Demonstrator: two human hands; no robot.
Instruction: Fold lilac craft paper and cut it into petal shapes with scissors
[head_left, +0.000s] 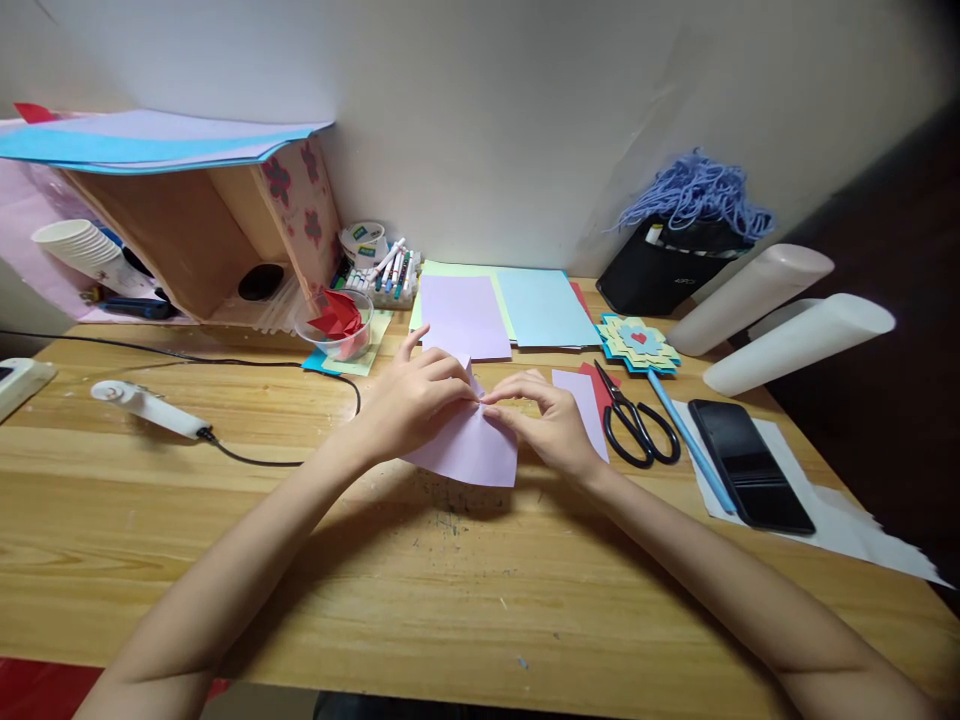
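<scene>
A sheet of purple paper [472, 450] is bent up between both hands above the middle of the wooden table. My left hand [420, 395] grips it from the left, its thumb and index fingertip meeting near the paper's centre while the little finger sticks up. From the right, my right hand [551, 420] pinches the same paper with thumb and fingertips. The two pinches nearly touch, and creases run out from that spot. Part of the sheet's left side is hidden behind my left hand.
Black-handled scissors [637, 425], a blue paper flower [637, 345] on a stick and a phone [750, 465] lie to the right. Stacked coloured paper [551, 305] is behind the hands. A glue gun [154, 408] with a cable and a plastic bowl [352, 345] are left.
</scene>
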